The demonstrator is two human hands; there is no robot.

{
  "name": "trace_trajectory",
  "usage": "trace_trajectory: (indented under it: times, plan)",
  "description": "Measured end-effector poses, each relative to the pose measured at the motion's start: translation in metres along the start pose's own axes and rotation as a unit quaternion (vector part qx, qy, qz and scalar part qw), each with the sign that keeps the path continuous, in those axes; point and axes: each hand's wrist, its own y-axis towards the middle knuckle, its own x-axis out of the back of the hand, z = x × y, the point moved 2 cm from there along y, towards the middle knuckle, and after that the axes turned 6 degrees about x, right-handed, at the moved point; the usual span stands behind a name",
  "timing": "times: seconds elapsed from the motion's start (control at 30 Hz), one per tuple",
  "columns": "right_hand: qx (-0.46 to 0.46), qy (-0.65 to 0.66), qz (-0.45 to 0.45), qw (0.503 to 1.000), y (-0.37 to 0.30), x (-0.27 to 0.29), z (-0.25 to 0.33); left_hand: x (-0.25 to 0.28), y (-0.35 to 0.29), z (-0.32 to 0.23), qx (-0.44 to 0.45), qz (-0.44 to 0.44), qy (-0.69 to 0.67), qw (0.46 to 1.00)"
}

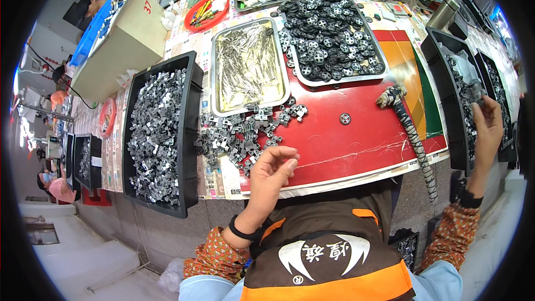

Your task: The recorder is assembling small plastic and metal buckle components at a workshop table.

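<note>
My left hand (273, 175) is above the table's front edge, thumb and fingers pinched together; anything between them is too small to make out. Beside it lies a loose pile of small grey-black clip-like parts (239, 136). At the far right my right hand (489, 122) is closed on a small dark grey part (476, 90), above a long black bin (434, 58). One black wheel (345, 119) with a silvery cross lies alone on the red board (317, 159). Many similar wheels (329, 42) fill a metal tray behind it.
A metal tray (216, 78) holds thin metal pins. At left stands a black bin (192, 128) full of grey parts. A tape-wrapped hammer (409, 128) overhangs the front edge. A steel flask (443, 12) and a red dish (189, 17) stand farther back. People sit at far left.
</note>
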Motion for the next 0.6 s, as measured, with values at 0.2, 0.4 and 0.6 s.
trace_trajectory:
  times: [0.2, 0.4, 0.6]
  plan:
    - [0.127, -0.432, 0.038, 0.892, 0.017, 0.011, -0.035, 0.011, 0.007, 0.0, -0.012, -0.023, -0.003, 1.0]
    - [0.168, -0.167, 0.245, 0.94, 0.006, -0.195, 0.07, 0.004, 0.004, 0.005, 0.01, -0.004, 0.014, 1.0]
    - [0.091, -0.15, 0.372, 0.912, 0.035, -0.33, 0.073, 0.009, -0.005, -0.006, 0.018, -0.012, 0.039, 0.999]
